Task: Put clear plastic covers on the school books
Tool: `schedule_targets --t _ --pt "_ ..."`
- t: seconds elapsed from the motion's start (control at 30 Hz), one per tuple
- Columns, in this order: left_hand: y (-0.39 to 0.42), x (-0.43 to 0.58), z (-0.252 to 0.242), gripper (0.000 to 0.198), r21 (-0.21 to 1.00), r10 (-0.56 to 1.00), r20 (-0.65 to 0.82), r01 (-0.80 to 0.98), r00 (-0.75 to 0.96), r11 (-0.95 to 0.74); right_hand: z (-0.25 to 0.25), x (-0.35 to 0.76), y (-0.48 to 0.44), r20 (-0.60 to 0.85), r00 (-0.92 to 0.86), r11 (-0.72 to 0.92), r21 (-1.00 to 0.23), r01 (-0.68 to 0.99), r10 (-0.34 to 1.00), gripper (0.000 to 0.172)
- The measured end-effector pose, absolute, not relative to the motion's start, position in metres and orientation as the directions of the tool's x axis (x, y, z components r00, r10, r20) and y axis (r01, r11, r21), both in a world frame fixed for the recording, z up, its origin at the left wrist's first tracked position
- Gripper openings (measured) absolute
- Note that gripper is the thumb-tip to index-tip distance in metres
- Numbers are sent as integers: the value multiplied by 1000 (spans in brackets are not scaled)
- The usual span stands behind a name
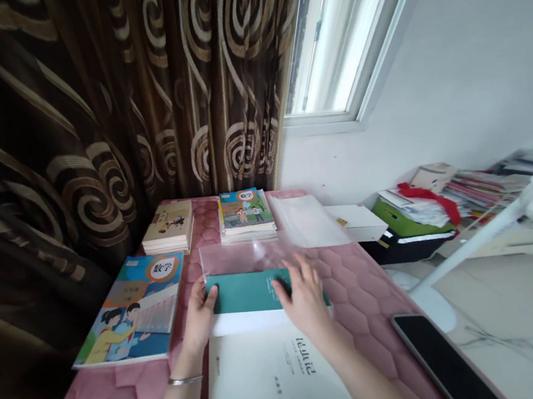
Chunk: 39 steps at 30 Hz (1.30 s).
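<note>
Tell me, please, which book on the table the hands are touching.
The teal-and-white book at the centre: left hand and right hand rest on it; the illustrated books lie untouched.

daylight comes in from the window at upper right, which is blown out white on my feed. the wall beside it is evenly bright, while the curtain on the left sinks into dim brown shadow. the table is softly lit, with a faint sheen on the clear sleeve. straight lines bend toward the edges, and the far right looks washed and soft.
</note>
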<state>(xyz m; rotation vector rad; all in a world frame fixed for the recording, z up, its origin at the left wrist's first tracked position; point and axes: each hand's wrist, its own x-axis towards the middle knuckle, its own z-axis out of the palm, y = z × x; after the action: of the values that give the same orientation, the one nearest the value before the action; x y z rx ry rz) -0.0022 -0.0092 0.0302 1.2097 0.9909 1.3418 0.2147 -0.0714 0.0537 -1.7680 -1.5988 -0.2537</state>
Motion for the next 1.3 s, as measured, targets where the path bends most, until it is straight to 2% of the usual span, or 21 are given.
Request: schedule_targets --t 0.07,0.17,0.23,0.3,0.4,0.6,0.7,0.93,1.13,1.3 --pt "-10 -2 31 49 979 990 135 -157 38 -127 51 236 -64 525 355 -72 -485 872 774 55" --pt "-11 -2 31 51 978 990 137 -164 29 -130 50 261 -57 337 456 -128 -673 728 824 63" --pt "-12 -2 32 48 976 989 147 -169 29 -140 50 270 -56 199 468 -129 -806 578 861 62" --pt "-12 -2 32 45 974 987 158 -171 28 -151 51 274 -57 118 475 -102 -905 413 872 58" --pt "-12 -3 30 45 972 986 169 -165 11 -165 49 275 -59 60 501 -55 -976 212 863 51" --pt "-14 -4 27 46 981 989 147 -124 -7 -147 46 274 -63 -130 409 -100 -991 -94 903 40" --pt "-15 -4 29 47 982 989 142 -121 -38 -146 48 275 -64 -160 365 -102 -980 -173 917 38" --pt "-17 0 37 46 983 989 137 -112 -59 -143 57 280 -62 -131 368 -91 -988 -123 921 36" --pt "-14 -1 34 46 982 988 147 -110 -56 -153 62 287 -53 -207 288 -156 -970 -188 935 40" --pt "-13 -1 31 44 982 983 170 -72 -67 -175 68 292 -41 -221 338 -168 -969 -179 915 35"
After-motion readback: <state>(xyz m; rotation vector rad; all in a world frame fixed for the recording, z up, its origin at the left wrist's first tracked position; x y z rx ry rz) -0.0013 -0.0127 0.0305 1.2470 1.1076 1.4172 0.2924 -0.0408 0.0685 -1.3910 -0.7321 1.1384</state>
